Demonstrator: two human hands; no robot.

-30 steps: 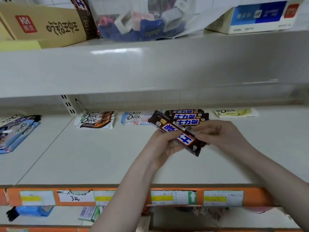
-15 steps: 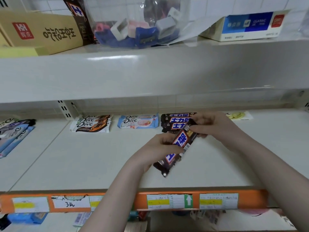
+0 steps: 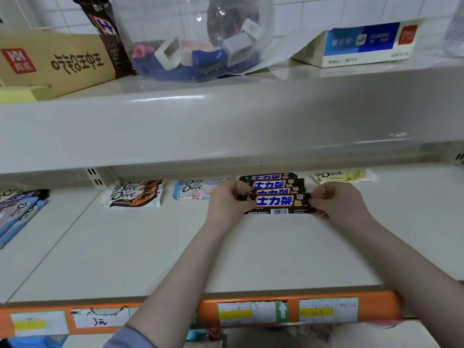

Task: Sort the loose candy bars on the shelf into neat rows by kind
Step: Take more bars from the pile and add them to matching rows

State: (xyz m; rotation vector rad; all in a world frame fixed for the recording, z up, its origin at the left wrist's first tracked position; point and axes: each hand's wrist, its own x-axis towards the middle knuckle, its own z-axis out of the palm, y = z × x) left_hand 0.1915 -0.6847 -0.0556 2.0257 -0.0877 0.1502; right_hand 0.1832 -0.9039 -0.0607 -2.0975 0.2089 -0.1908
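A dark brown Snickers bar (image 3: 276, 204) lies level across the white shelf (image 3: 150, 247), just in front of a row of three matching bars (image 3: 272, 183). My left hand (image 3: 227, 200) pinches its left end and my right hand (image 3: 336, 200) pinches its right end. Left of that row lie a pale blue Dove bar (image 3: 193, 189) and a stack of brown Dove bars (image 3: 134, 193). A pale green Dove bar (image 3: 344, 175) rests to the right at the back.
More blue Dove bars (image 3: 17, 212) lie loose at the far left. The shelf above (image 3: 226, 116) overhangs closely and carries a cardboard box (image 3: 55, 59), a plastic bag of items (image 3: 195, 46) and a blue-white box (image 3: 361, 43). An orange price rail (image 3: 251, 312) edges the front.
The bar was held tilted in the air in front of the row. Both hands have turned it level and moved it back to the shelf, right against the Snickers row.
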